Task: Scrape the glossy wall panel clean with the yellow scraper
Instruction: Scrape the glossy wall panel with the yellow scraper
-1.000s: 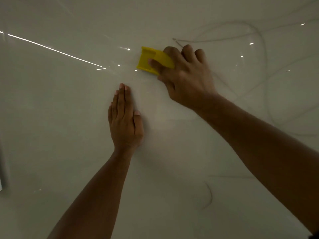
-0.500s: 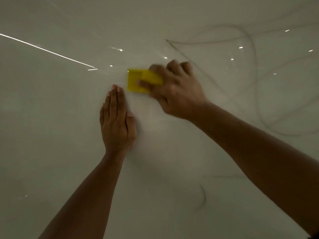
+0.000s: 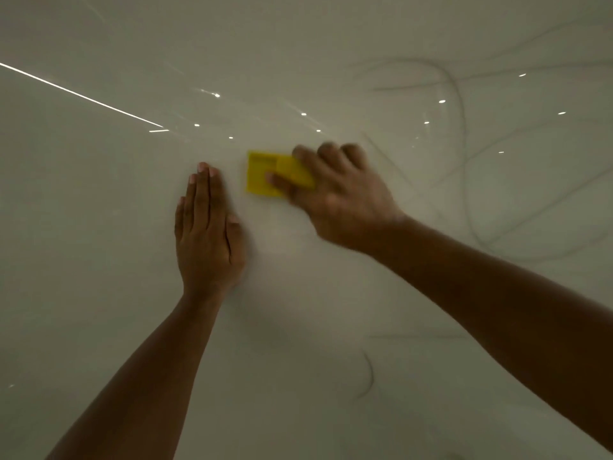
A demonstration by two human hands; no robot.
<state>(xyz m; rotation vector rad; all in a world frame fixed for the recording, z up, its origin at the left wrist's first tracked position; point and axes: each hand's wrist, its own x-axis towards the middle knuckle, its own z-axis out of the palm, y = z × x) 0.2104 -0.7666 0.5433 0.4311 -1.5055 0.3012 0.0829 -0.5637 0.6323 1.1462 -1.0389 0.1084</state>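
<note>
Nearest the camera, the left hand lies flat on the glossy wall panel, fingers straight and together, gripping nothing; over the last second it has stayed planted as a brace. Just right of its fingertips, the right hand, blurred, is clamped on the yellow scraper, which has come down and leftward from its higher position, so a stroke is judged under way with more panel to cover. The scraper's free edge faces left toward the left hand, that edge roughly vertical; beyond lie thin curved grey lines.
</note>
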